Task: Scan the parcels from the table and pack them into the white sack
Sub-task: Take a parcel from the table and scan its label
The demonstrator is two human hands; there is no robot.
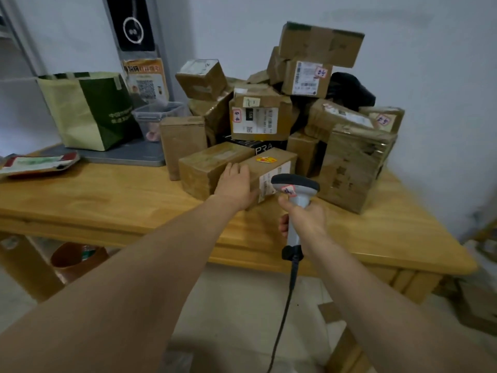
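A heap of brown cardboard parcels (271,114) covers the right half of the wooden table (113,200). At its front lies a long parcel (271,165) with a yellow-red sticker on top and a white label on its near face. My left hand (235,185) rests on this parcel's left end, fingers extended over the top edge. My right hand (305,215) grips the handle of a grey barcode scanner (295,187), whose head sits just in front of the white label. The scanner's black cable hangs down toward the floor. No white sack is in view.
A green and cream bag (91,109) stands at the table's back left on a grey tray (126,154). A clear plastic tub (158,117) sits beside it. A red-edged flat packet (37,164) lies at the left. A brown bin (75,259) is under the table.
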